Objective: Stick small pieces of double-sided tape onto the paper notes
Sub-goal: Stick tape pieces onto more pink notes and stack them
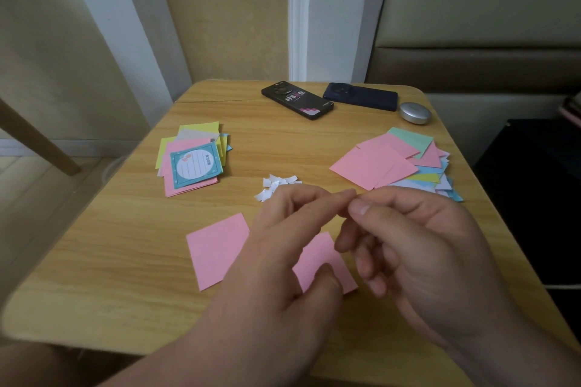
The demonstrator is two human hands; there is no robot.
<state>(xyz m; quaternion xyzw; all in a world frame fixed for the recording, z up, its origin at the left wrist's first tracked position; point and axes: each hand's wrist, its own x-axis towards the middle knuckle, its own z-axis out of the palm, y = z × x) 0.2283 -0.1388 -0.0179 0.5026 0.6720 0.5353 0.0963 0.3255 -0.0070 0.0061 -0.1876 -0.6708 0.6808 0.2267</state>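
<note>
Wooden table point(125, 229), pink notes point(217, 248), two note piles point(191, 160), tape scraps point(276, 185), two phones point(297, 100), round tin point(415, 113).

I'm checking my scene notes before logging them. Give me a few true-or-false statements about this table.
1. A black phone and a blue phone lie at the far side of the table. True.
2. The tape bits sit on the left stack. False: they lie on bare table between the piles.
3. A pink note lies beneath the left hand. True.
4. A yellow note tops the right pile. False: pink notes top it.
</note>
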